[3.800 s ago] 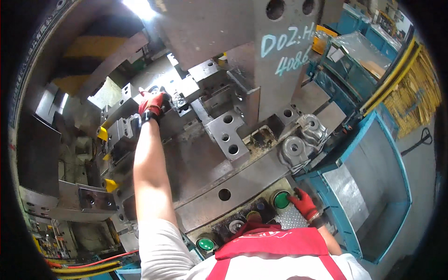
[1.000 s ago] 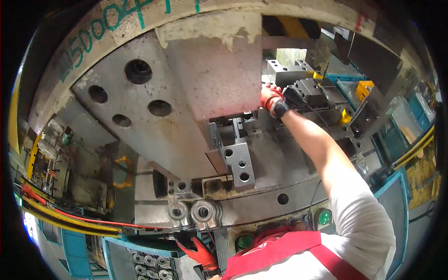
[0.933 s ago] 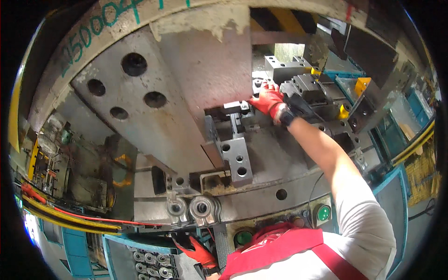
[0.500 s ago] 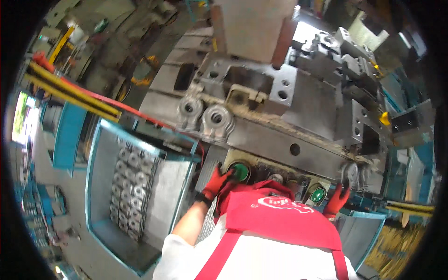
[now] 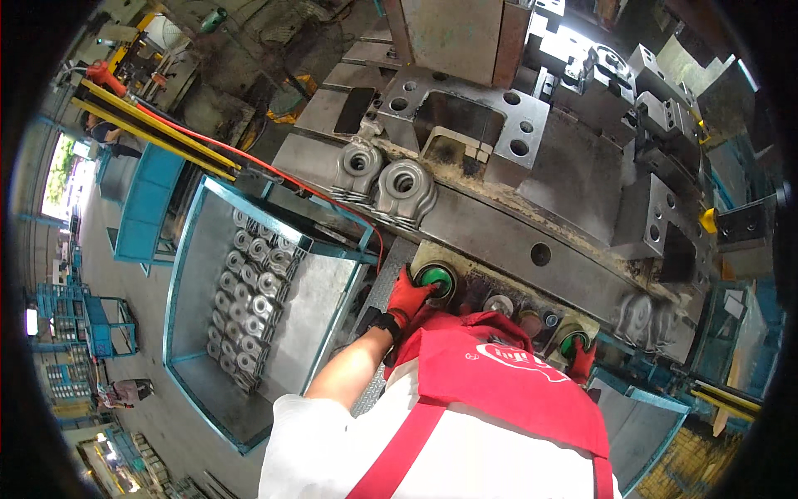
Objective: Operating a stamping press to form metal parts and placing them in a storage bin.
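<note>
In a red glove, my left hand (image 5: 407, 301) reaches with stretched fingers onto a large green push button (image 5: 434, 287) on the control panel (image 5: 475, 284). My right hand (image 5: 583, 361), also gloved in red, has its fingertips at a second green button (image 5: 573, 342); my red apron (image 5: 499, 366) covers part of that panel edge. Neither hand holds anything. Beyond the left button, two stacks of round-holed metal parts, a nearer stack (image 5: 405, 190) and a farther stack (image 5: 359, 165), sit on the machine bed (image 5: 490, 226). More shiny metal parts (image 5: 642, 320) lie at the bed's right end.
A blue-framed bin (image 5: 170, 324) at left holds rows of similar metal parts (image 5: 248, 303). Steel die blocks (image 5: 515, 141) rise from the machine. A yellow-black bar (image 5: 158, 133) and red hose (image 5: 249, 158) run at upper left. Another blue bin (image 5: 644, 416) stands at right.
My right hand has moved left from beside the metal parts to the right green button. My left hand stays at its button, fingers now farther over it. The whole view has shifted slightly.
</note>
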Demonstrator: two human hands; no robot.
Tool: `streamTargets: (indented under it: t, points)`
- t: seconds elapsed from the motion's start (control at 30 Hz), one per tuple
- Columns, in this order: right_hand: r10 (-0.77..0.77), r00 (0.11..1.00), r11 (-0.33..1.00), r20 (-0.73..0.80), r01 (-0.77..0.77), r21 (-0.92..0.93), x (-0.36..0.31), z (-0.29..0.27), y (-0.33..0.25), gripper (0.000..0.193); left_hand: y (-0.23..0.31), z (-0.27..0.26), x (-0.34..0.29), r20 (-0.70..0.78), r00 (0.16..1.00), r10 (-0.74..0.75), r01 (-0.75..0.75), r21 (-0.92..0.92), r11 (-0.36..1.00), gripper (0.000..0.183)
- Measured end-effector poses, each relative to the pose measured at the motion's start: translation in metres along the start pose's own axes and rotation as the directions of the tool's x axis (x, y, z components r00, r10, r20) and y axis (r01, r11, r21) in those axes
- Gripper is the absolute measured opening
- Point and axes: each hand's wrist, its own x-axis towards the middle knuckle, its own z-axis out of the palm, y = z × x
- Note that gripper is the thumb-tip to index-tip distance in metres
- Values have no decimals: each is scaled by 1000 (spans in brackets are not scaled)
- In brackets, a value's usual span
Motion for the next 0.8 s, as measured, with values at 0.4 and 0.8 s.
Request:
streamTargets:
  t: [0.4, 0.8]
  points:
    - [-100, 992, 993, -70, 104, 48, -7, 11, 7, 83, 23, -6, -5, 63, 996, 56, -29, -367, 930, 76]
    - [-49, 995, 999, -90, 50, 5, -13, 13, 4, 89, -30, 2, 21, 102, 994, 32, 4, -333, 943, 76]
